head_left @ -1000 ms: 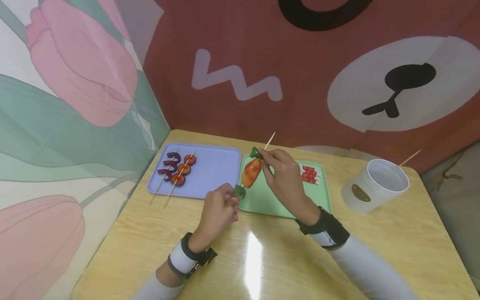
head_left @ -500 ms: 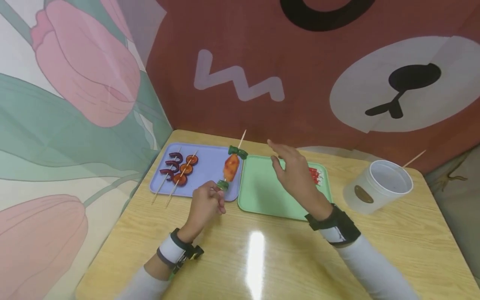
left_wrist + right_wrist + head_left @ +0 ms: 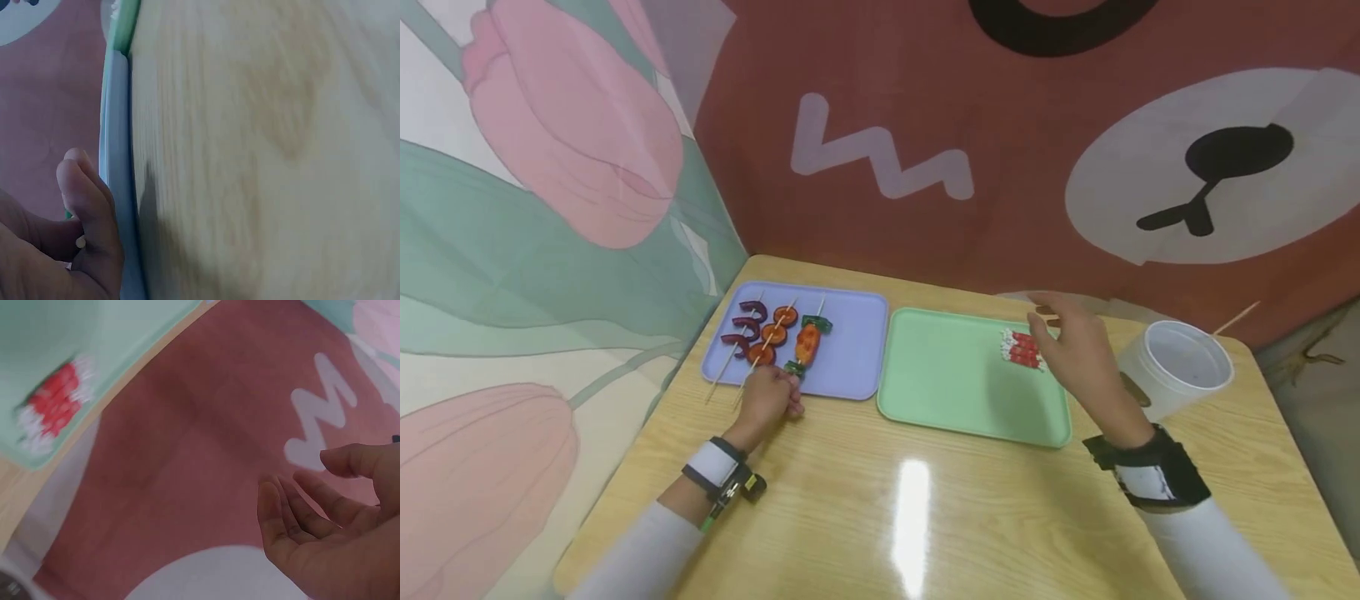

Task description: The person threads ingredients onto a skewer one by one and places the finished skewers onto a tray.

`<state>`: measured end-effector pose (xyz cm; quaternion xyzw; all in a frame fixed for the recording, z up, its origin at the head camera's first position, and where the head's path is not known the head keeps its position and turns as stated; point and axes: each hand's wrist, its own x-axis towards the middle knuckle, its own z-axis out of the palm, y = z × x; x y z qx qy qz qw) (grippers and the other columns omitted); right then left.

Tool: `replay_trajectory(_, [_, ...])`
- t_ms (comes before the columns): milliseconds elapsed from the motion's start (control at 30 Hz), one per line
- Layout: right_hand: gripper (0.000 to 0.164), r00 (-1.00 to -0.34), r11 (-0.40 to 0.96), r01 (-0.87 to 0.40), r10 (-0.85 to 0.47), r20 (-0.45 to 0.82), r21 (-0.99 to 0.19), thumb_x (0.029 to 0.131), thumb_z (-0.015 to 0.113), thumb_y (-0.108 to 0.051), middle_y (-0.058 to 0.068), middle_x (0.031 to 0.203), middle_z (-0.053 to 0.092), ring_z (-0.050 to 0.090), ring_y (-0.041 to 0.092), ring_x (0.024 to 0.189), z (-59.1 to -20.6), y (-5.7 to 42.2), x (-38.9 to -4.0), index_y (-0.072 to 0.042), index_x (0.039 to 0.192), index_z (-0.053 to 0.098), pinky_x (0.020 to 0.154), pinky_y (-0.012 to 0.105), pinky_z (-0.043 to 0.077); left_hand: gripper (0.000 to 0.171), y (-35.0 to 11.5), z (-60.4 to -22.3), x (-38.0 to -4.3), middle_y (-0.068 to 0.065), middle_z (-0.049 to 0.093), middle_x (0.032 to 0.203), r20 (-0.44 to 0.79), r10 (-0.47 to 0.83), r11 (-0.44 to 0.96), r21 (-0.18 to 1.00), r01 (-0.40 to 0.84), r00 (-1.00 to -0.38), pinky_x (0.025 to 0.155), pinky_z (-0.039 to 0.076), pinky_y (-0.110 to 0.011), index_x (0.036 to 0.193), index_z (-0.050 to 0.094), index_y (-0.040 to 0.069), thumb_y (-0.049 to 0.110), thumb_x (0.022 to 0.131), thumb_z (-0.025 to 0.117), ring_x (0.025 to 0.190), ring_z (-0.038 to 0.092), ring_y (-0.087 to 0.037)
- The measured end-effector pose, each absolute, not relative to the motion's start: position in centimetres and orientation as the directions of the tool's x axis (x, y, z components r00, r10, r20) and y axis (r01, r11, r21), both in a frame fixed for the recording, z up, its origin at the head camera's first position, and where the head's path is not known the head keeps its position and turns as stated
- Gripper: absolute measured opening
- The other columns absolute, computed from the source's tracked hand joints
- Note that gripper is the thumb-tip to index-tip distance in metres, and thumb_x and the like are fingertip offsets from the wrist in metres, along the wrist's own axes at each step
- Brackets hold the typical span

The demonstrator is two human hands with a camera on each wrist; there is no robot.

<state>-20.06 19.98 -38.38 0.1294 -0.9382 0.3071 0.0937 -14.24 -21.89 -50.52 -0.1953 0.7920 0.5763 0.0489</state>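
Observation:
My left hand (image 3: 767, 398) pinches the lower end of a skewer bearing an orange, wing-shaped piece (image 3: 807, 343) between green pepper pieces (image 3: 817, 322). That skewer lies over the purple tray (image 3: 853, 350); in the left wrist view, the stick's tip pokes out between the fingers (image 3: 87, 194). To its left on the tray are a skewer of round orange-brown slices (image 3: 773, 335) and one of dark purple curled pieces (image 3: 746, 327). My right hand (image 3: 1081, 354) holds nothing, above the green tray's right edge, fingers loosely bent, near red-and-white pieces (image 3: 1022, 349).
The green tray (image 3: 940, 392) sits beside the purple one. At the right stands a whitish tub (image 3: 1180, 367) with a stick (image 3: 1236, 317) leaning out of it. Painted walls rise behind and left of the wooden table (image 3: 842, 500).
My right hand has let go of the skewer and moved right toward the tub. My left hand has carried the skewer left and down onto the purple tray.

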Motion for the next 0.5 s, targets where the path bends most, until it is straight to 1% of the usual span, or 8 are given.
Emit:
replay_trajectory(133, [0.038, -0.949, 0.789, -0.288, -0.162, 0.269, -0.542, 0.104, 0.056, -0.017, 0.025, 0.134, 0.063, 0.063, 0.044, 0.116, -38.7, 21.7, -19.7, 0.000, 0.138, 0.059, 0.091, 0.062, 0.055, 0.018, -22.6, -50.3, -14.1, -0.013, 0.067, 0.065, -0.299, -0.225, 0.349, 0.864, -0.363, -0.927, 0.049, 0.061, -0.034, 0.096, 0.063, -0.014, 0.001, 0.100, 0.053, 0.047, 0.065, -0.015])
replay_trajectory(200, [0.036, -0.946, 0.793, -0.288, -0.148, 0.288, -0.537, 0.103, 0.057, -0.015, 0.025, 0.130, 0.065, 0.065, 0.045, 0.113, -38.7, 22.5, -19.7, 0.000, 0.135, 0.061, 0.088, 0.062, 0.055, 0.020, -23.0, -50.1, -13.9, -0.012, 0.067, 0.063, -0.283, -0.203, 0.454, 0.821, -0.346, -0.937, 0.048, 0.059, -0.033, 0.091, 0.065, -0.011, 0.003, 0.100, 0.054, 0.046, 0.065, -0.016])
replay_trajectory(267, [0.033, -0.939, 0.800, -0.288, -0.128, 0.319, -0.526, 0.102, 0.058, -0.014, 0.026, 0.125, 0.066, 0.067, 0.046, 0.107, -38.6, 23.2, -19.7, 0.002, 0.131, 0.063, 0.084, 0.061, 0.056, 0.024, -23.4, -49.8, -13.8, -0.010, 0.065, 0.062, -0.231, -0.184, 0.622, 0.725, -0.295, -0.955, 0.046, 0.055, -0.033, 0.082, 0.067, -0.006, 0.006, 0.100, 0.057, 0.049, 0.062, -0.017])
replay_trajectory(333, [0.031, -0.931, 0.809, -0.282, -0.101, 0.351, -0.516, 0.101, 0.058, -0.013, 0.027, 0.119, 0.067, 0.069, 0.046, 0.101, -38.5, 24.0, -19.8, 0.003, 0.127, 0.065, 0.080, 0.059, 0.056, 0.029, -23.8, -49.5, -13.7, -0.009, 0.062, 0.061, -0.180, -0.161, 0.764, 0.600, -0.238, -0.970, 0.046, 0.049, -0.034, 0.073, 0.066, -0.001, 0.011, 0.099, 0.061, 0.052, 0.060, -0.020])
replay_trajectory(400, [0.029, -0.920, 0.826, -0.266, -0.063, 0.386, -0.498, 0.101, 0.057, -0.012, 0.028, 0.115, 0.067, 0.069, 0.045, 0.096, -38.3, 25.1, -19.9, 0.005, 0.123, 0.066, 0.075, 0.052, 0.055, 0.035, -24.1, -49.1, -13.6, -0.009, 0.059, 0.062, -0.130, -0.148, 0.858, 0.475, -0.193, -0.980, 0.048, 0.044, -0.036, 0.065, 0.064, 0.003, 0.015, 0.098, 0.064, 0.056, 0.058, -0.024])
replay_trajectory(433, [0.029, -0.915, 0.836, -0.250, -0.039, 0.403, -0.488, 0.102, 0.056, -0.012, 0.028, 0.114, 0.067, 0.068, 0.043, 0.094, -38.1, 25.8, -19.9, 0.005, 0.122, 0.067, 0.073, 0.043, 0.053, 0.035, -24.2, -48.9, -13.5, -0.009, 0.058, 0.064, -0.122, -0.150, 0.882, 0.431, -0.188, -0.981, 0.050, 0.043, -0.037, 0.066, 0.064, 0.003, 0.017, 0.097, 0.066, 0.059, 0.057, -0.026])
replay_trajectory(500, [0.030, -0.910, 0.856, -0.185, 0.036, 0.413, -0.483, 0.103, 0.056, -0.014, 0.027, 0.112, 0.065, 0.065, 0.040, 0.091, -37.7, 27.4, -20.1, 0.006, 0.122, 0.066, 0.072, 0.036, 0.046, 0.034, -24.2, -48.6, -13.5, -0.011, 0.060, 0.066, -0.131, -0.147, 0.895, 0.405, -0.188, -0.980, 0.052, 0.044, -0.039, 0.068, 0.066, 0.002, 0.019, 0.097, 0.066, 0.062, 0.060, -0.029])
